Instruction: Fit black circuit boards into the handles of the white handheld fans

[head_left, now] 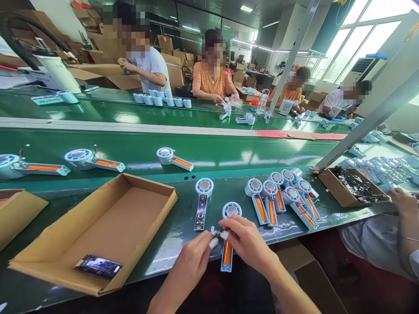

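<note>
On my feed, my left hand and right hand narrow to fingertip pinches on a small dark part, above the nearest round-headed blue unit at the surface edge. Beyond, I see a second unit, board exposed, between an open cardboard box and clustered blue units.

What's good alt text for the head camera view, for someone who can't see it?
Left hand and right hand meet over a blue unit with an orange insert, at a green bench. Similar units lie to the right, an open box to the left; people work beyond.
</note>
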Available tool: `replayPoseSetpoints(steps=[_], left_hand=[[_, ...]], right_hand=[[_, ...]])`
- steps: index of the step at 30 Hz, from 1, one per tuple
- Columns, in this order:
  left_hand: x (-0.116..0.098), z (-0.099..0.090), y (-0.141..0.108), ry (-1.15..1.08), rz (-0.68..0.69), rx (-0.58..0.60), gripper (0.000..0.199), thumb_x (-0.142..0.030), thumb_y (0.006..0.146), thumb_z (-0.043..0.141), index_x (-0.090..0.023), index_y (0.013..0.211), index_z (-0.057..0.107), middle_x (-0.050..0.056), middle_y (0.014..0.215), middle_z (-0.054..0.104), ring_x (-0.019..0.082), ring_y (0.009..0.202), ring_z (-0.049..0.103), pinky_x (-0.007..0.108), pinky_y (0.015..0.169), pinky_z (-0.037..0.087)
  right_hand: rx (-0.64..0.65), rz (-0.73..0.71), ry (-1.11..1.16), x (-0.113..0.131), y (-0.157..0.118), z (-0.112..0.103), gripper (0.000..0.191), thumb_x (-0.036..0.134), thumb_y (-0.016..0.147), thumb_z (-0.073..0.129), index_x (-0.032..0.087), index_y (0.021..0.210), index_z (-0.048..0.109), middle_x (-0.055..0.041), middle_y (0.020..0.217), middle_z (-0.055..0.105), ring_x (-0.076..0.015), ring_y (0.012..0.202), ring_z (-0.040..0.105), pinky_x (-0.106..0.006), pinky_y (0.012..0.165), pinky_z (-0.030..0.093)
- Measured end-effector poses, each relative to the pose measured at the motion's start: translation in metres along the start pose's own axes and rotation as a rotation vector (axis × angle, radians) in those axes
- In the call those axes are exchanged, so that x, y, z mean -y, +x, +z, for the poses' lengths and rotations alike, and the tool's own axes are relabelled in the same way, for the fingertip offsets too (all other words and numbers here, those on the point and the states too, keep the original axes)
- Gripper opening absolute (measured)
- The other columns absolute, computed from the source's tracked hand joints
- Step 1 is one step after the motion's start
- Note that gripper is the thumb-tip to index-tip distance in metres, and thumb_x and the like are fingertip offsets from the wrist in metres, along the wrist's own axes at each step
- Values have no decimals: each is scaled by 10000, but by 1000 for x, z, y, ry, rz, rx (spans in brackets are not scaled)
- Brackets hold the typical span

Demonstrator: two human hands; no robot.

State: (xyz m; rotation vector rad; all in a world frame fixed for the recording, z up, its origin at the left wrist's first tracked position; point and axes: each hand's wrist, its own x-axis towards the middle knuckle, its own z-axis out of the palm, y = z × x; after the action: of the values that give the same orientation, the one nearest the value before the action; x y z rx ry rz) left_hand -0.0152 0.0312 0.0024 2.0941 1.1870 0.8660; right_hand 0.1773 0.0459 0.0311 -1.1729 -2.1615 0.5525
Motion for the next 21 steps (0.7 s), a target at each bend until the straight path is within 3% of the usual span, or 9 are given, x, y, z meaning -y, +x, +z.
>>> replayPoseSetpoints(steps=[3,7,12,14,17,21], left_hand=[[-1,-4,2,-17,-2,56,310,-237,1009,339,-231,827,589,12,749,648,174,642,626,257,603,465],[-3,-1,5,-36,-31,40,323,-251,996,352,-235,859,644,34,808,706,192,715,683,267,652,512],[-1,13,-3,3,-166,-140,369,-280,955,362,-198,1028,714,115,970,787,265,870,752,357,752,597],[1,20,-9,16,-228,-190,415,-288,939,355,-158,1115,708,157,1067,786,298,965,754,404,821,605],[4,29,-17,-40,-311,-182,464,-310,960,337,-142,1278,631,168,1166,764,287,1000,753,408,870,596],[2,34,-21,-121,-353,-278,424,-348,974,350,-203,1313,560,138,1208,747,263,987,749,399,858,585]], right_hand=[[61,-51,29,-1,2,-4,241,89,961,524,227,1048,700,-37,1003,706,-173,901,665,-270,811,523],[9,-29,23,-1,1,-4,222,110,953,548,233,1046,707,-44,1011,710,-189,930,666,-307,844,545],[-221,151,67,-2,-15,-14,413,140,907,574,250,1304,601,-108,1299,623,-163,836,675,-294,731,604],[-250,169,34,-2,-23,-20,318,139,925,547,239,1204,664,-93,1170,694,-170,808,690,-291,703,603],[-185,97,0,-2,-27,-23,226,149,965,527,228,1029,730,-59,937,754,-186,807,720,-283,713,599],[-254,3,17,1,-16,-13,215,192,989,536,225,1021,746,-84,1017,772,-203,909,739,-306,817,604]])
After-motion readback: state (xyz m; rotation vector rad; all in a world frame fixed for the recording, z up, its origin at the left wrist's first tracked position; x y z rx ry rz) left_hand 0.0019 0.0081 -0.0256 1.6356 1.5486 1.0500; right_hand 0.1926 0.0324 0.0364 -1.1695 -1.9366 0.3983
